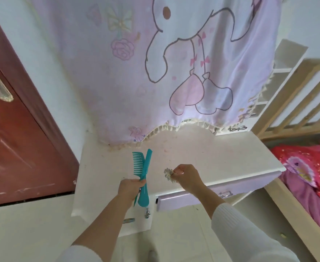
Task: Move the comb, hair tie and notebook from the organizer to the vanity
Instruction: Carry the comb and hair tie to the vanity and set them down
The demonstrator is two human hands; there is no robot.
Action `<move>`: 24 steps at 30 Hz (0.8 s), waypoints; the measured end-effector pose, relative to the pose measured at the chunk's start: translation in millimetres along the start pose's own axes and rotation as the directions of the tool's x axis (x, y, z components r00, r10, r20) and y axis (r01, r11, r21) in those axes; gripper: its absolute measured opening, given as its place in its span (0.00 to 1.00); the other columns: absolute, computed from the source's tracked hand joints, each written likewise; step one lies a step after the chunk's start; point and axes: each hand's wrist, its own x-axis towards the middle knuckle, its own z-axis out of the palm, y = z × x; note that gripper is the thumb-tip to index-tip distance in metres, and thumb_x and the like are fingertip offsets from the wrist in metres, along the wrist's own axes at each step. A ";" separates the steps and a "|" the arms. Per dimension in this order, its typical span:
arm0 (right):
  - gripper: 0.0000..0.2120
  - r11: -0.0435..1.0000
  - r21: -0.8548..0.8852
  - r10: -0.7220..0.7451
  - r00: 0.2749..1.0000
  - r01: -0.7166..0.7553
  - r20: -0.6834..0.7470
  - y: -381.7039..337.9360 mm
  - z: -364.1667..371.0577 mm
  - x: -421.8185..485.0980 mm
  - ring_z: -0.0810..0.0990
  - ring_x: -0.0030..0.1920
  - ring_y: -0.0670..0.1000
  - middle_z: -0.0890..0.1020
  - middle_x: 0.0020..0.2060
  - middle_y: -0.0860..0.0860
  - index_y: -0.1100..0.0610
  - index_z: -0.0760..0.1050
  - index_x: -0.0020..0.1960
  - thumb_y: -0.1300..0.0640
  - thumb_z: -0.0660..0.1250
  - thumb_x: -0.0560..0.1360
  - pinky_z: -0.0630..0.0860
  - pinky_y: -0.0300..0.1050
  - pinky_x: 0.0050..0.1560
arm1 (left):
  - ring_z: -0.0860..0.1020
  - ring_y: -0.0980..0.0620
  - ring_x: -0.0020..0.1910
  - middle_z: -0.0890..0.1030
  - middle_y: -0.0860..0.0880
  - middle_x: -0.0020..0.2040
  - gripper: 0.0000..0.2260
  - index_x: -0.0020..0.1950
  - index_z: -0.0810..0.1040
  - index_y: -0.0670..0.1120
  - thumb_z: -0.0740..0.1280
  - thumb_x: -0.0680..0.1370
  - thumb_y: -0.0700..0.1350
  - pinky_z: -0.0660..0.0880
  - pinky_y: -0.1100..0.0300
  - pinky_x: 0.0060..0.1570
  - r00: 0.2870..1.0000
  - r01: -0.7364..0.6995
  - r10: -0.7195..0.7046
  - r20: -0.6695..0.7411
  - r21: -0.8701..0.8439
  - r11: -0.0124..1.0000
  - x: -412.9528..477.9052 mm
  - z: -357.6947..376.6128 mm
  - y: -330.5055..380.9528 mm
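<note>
My left hand grips two teal combs by their handles, one wide-toothed and one fine, crossed and held upright over the left part of the white vanity top. My right hand pinches a small grey-and-white hair tie just above the vanity's front middle. The notebook and the organizer are not in view.
A pink cartoon-print curtain hangs over the vanity's back. A lilac drawer juts out at the vanity's front, below my right wrist. A red door stands to the left. A wooden bed frame with red bedding is on the right.
</note>
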 end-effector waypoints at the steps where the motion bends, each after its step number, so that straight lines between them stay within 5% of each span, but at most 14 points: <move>1: 0.06 1.000 -0.027 -0.002 1.000 0.002 0.015 -0.7 -0.5 18.2 0.76 0.38 0.52 0.83 0.40 0.60 0.65 0.80 0.41 0.61 0.72 0.69 0.69 0.38 0.35 | 0.73 0.50 0.32 0.77 0.45 0.34 0.11 0.51 0.80 0.32 0.72 0.72 0.38 0.68 0.60 0.31 1.000 0.005 -0.005 -0.016 0.015 1.000 14.7 6.3 2.9; 6: 0.09 0.983 -0.179 -0.032 0.998 0.040 0.048 1.5 9.1 86.3 0.80 0.46 0.59 0.83 0.44 0.60 0.65 0.79 0.43 0.59 0.67 0.71 0.76 0.51 0.48 | 0.78 0.47 0.42 0.81 0.44 0.43 0.13 0.53 0.82 0.36 0.74 0.71 0.40 0.73 0.57 0.46 0.996 0.059 -0.054 -0.074 0.072 0.996 72.4 28.6 0.9; 10: 0.06 0.967 -0.249 -0.047 0.999 0.049 0.016 8.5 26.4 114.8 0.77 0.43 0.53 0.78 0.46 0.53 0.60 0.77 0.47 0.59 0.64 0.73 0.72 0.43 0.42 | 0.80 0.45 0.41 0.83 0.41 0.42 0.11 0.49 0.83 0.36 0.74 0.71 0.42 0.78 0.49 0.52 0.994 0.059 -0.045 -0.100 0.144 0.988 99.3 41.5 -3.1; 14: 0.05 0.936 -0.329 -0.086 0.988 0.124 0.128 20.6 41.0 126.8 0.75 0.39 0.54 0.72 0.42 0.50 0.58 0.76 0.46 0.61 0.63 0.72 0.71 0.42 0.38 | 0.80 0.43 0.38 0.85 0.40 0.40 0.12 0.47 0.85 0.40 0.71 0.73 0.48 0.76 0.52 0.41 0.983 0.003 0.044 -0.178 0.258 0.966 109.4 50.6 0.4; 19: 0.11 0.897 -0.405 -0.087 0.969 0.177 0.230 27.8 53.9 131.3 0.78 0.43 0.54 0.73 0.47 0.51 0.56 0.75 0.55 0.60 0.63 0.73 0.78 0.46 0.46 | 0.71 0.55 0.23 0.78 0.52 0.25 0.10 0.44 0.86 0.46 0.68 0.76 0.50 0.65 0.65 0.23 0.968 -0.046 0.115 -0.225 0.290 0.956 105.8 47.8 4.2; 24: 0.09 0.856 -0.457 -0.125 0.954 0.243 0.274 35.5 59.9 130.1 0.78 0.47 0.53 0.74 0.53 0.51 0.56 0.77 0.54 0.59 0.65 0.74 0.77 0.41 0.48 | 0.75 0.56 0.28 0.79 0.57 0.28 0.06 0.38 0.84 0.54 0.69 0.74 0.47 0.70 0.62 0.29 0.956 -0.059 0.131 -0.262 0.267 0.962 100.8 28.3 -5.0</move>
